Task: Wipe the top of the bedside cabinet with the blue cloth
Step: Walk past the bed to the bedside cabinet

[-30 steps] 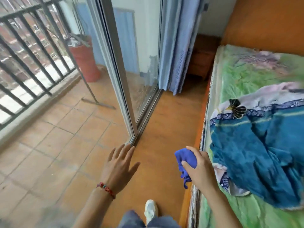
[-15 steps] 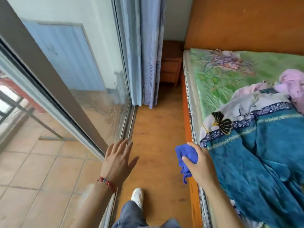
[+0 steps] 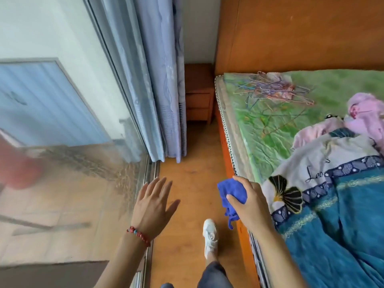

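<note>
in the head view, the right hand (image 3: 252,201) is closed around the blue cloth (image 3: 231,196), bunched into a wad with a loose tail hanging below the fingers. the left hand (image 3: 152,201) holds nothing; its fingers are spread wide, palm down, just beside the glass door (image 3: 68,163) and its floor track. the bedside cabinet (image 3: 198,92) stands well ahead of both hands, at the far end of the narrow strip of wooden floor (image 3: 191,183), wedged between the curtain (image 3: 158,80) on the left-hand side and the bed (image 3: 291,125) on the right-hand side. its top is dark and partly in shadow, and i cannot tell whether anything lies on it. one white shoe (image 3: 210,235) is planted on the floor below and between the hands.

the wiping is not yet begun; judging by the gap, the person has to close on the cabinet first. several things could spoil that. the passage is tight, so the right hand or the hanging tail of cloth could snag the bed's edge or the blanket (image 3: 342,215) that spills close to it. the left hand could knock the glass or catch in the track. the curtain's hem hangs close to the cabinet and may drape over the top, so a sweep could drag fabric along or miss the corner behind it. a wadded cloth also wipes poorly; it probably needs opening flat.
</note>
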A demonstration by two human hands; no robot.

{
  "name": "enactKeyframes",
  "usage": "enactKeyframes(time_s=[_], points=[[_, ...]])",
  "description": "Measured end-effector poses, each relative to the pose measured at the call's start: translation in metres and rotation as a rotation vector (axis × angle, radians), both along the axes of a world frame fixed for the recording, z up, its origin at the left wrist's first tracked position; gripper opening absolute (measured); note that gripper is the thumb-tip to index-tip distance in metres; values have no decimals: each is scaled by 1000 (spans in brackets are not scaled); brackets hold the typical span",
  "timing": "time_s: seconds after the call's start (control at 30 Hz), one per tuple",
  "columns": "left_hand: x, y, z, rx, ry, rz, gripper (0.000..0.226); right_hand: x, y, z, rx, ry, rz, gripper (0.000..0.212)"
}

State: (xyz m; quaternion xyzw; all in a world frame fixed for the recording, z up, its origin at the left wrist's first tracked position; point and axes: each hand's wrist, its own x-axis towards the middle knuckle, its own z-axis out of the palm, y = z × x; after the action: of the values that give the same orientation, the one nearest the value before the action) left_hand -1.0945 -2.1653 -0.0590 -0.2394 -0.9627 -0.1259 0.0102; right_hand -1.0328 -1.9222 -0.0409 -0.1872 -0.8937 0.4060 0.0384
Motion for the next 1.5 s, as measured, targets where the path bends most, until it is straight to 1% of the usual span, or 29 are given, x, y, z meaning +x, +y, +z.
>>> enactKeyframes(time_s=[0.13, 0.27, 0.4, 0.57, 0.77, 0.97, 1.1, 1.27, 1.5], points=[[-85, 48, -8, -13, 11, -2, 70, -91, 48, -8, -1, 10, -1, 46], [-161, 98, -3, -25, -18, 13, 70, -176, 101, 2, -4, 49, 6, 45], [-241, 141, 7, -10, 24, 9, 69, -260, 144, 7, 13, 11, 13, 45], [-347, 185, 9, 61, 90, -2, 57, -359, 174, 8, 16, 14, 35, 46], [-487, 235, 1, 45, 136, -69, 57, -486, 196, -6, 34, 37, -1, 47], [-625, 258, -2, 113, 160, -87, 56, -615, 204, 0, 47, 42, -12, 47], [-697, 268, -2, 86, 146, -95, 54, -682, 211, 4, 20, 49, -5, 47], [-761, 272, -10, 70, 67, -48, 54, -755, 218, -3, -24, 14, 46, 47], [-834, 269, -39, 25, -23, 69, 56, -861, 232, -36, -76, -22, 157, 47]])
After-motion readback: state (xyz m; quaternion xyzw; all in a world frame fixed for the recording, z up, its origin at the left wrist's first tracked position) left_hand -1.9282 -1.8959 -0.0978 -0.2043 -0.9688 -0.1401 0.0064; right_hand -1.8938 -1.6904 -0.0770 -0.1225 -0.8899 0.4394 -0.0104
